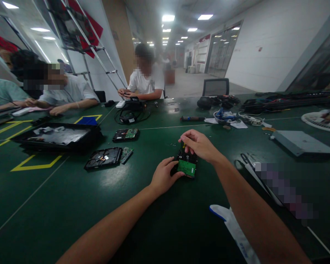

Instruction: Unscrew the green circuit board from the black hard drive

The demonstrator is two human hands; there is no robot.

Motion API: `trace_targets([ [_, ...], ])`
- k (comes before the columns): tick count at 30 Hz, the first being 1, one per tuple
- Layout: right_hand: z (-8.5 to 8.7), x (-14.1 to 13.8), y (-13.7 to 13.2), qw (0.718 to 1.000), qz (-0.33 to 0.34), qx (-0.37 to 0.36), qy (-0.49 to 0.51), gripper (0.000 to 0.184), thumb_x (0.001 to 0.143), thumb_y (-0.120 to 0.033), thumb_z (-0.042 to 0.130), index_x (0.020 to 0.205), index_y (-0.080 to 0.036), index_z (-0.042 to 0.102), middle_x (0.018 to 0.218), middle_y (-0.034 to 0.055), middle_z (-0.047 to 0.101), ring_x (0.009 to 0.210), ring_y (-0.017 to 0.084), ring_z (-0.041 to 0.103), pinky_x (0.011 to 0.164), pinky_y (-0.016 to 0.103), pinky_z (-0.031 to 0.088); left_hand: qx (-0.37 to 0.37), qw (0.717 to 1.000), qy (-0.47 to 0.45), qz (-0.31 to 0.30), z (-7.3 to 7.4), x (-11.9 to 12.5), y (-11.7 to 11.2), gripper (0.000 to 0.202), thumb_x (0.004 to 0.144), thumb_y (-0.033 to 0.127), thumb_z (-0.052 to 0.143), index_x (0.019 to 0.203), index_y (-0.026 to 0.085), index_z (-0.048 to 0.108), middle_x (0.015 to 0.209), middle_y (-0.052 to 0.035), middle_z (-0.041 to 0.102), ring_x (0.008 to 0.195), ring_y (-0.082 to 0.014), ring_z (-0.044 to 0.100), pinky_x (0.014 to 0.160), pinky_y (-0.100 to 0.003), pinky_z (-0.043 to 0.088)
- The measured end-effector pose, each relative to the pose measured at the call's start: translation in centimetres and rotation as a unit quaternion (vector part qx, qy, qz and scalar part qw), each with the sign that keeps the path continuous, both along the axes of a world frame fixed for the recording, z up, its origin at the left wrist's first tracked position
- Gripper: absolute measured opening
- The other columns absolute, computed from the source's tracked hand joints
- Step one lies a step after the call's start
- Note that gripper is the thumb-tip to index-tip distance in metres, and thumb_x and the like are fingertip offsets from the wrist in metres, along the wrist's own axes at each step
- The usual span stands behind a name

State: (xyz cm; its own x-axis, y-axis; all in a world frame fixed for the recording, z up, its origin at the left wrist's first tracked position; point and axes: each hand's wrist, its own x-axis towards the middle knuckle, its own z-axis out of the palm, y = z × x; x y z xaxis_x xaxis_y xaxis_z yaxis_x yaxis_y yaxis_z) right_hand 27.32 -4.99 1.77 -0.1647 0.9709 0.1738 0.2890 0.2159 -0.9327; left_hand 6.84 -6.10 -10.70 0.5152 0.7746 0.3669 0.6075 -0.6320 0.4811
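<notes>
A hard drive with a green circuit board lies on the green table in front of me, board side up. My left hand grips its left side, fingers at the upper left and thumb along the near edge. Over the drive's far end, my right hand is closed in a pinch around a small yellow tool. It looks like a screwdriver, mostly covered by the fingers; its tip is hidden. Small screws lie just beyond the drive.
Left are another hard drive, an opened drive casing, a loose circuit board and a black tray. Right are a white glove, a pouch and a grey metal box. Cables lie farther back. Several people sit across.
</notes>
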Motion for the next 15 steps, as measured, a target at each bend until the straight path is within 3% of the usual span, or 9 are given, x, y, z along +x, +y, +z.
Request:
trace_targets([
  [7, 0.35, 0.02, -0.17, 1.000, 0.007, 0.003, -0.016, 0.029, 0.096, -0.048, 0.056, 0.104, -0.021, 0.066, 0.080, 0.0025, 0.066, 0.063, 0.012, 0.059, 0.051, 0.024, 0.044, 0.020, 0.999, 0.020, -0.027, -0.11, 0.02, 0.12, 0.058, 0.091, 0.059, 0.061, 0.133, 0.020, 0.065, 0.136, -0.0121, 0.066, 0.131, -0.0291, 0.058, 0.115, -0.048, 0.045],
  [15, -0.15, 0.14, 0.19, 1.000, 0.004, 0.008, -0.021, 0.033, 0.097, -0.049, 0.053, 0.111, -0.023, 0.068, 0.095, 0.0057, 0.069, 0.065, 0.013, 0.061, 0.053, 0.026, 0.046, 0.043, 0.998, 0.037, -0.026, -0.58, 0.12, 0.42, 0.060, 0.091, 0.061, 0.060, 0.134, 0.019, 0.065, 0.134, -0.0122, 0.067, 0.129, -0.0292, 0.060, 0.112, -0.047, 0.048],
])
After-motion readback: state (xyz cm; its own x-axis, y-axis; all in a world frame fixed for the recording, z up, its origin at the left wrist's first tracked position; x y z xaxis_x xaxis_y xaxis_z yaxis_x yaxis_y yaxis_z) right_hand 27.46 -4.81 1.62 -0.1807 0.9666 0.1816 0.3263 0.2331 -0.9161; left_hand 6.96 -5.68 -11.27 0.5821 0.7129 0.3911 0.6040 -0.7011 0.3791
